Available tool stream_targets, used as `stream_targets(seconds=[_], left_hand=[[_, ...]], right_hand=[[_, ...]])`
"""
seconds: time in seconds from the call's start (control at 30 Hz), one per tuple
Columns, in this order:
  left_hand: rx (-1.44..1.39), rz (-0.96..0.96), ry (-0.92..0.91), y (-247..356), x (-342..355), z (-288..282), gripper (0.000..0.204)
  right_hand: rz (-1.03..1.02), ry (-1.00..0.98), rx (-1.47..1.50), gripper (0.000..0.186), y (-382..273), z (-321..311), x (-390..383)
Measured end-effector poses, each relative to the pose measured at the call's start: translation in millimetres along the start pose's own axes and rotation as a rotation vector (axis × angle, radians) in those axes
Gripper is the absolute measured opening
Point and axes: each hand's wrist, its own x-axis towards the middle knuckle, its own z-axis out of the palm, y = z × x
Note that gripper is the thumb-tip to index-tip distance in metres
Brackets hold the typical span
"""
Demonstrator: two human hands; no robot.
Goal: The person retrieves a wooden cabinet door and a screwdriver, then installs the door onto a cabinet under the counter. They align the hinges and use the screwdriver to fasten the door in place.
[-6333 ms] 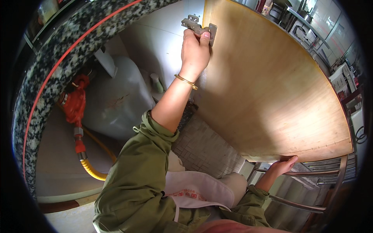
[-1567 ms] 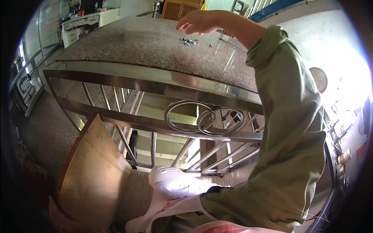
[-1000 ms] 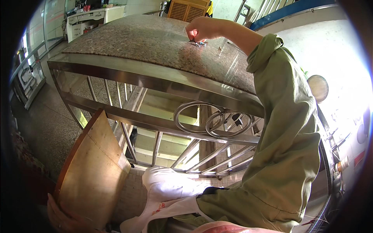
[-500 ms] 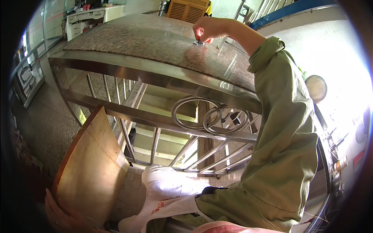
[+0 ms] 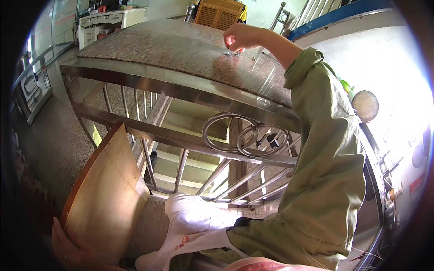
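My right hand [image 5: 244,37] reaches out over the stone-topped counter [image 5: 181,47], its fingers pinched together. Just under the fingertips lie small shiny metal pieces [image 5: 233,54], too small to name; whatever the fingers themselves hold is hidden. At the lower left, my left hand [image 5: 68,246] is in shadow against the lower edge of a wooden board [image 5: 106,189]. The board stands tilted, with a reddish-brown edge and a pale face, and the left fingers grip its edge.
Beneath the counter top runs a steel railing [image 5: 181,140] with bars and two overlapping rings [image 5: 229,131]; steps show behind it. A white desk [image 5: 101,20] and a slatted wooden cabinet [image 5: 218,15] stand farther back. A round, pale object [image 5: 365,106] is at the right.
My right hand has shifted slightly left, and more of the small metal pieces under its fingertips shows. The left hand and the board have hardly moved.
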Motion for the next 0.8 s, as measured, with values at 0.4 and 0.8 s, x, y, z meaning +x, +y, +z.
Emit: stream_targets(seconds=[0.4, 0.8], left_hand=[[0.034, 0.055, 0.047, 4.3, 9.6, 3.5, 0.029], [-0.030, 0.049, 0.024, 0.4, 0.8, 11.5, 0.027]], right_hand=[[-0.228, 1.458, 1.145, 0.003, 126.4, -123.6, -101.0], [0.110, 1.582, 1.279, 0.028, 121.5, -118.1, -162.6]])
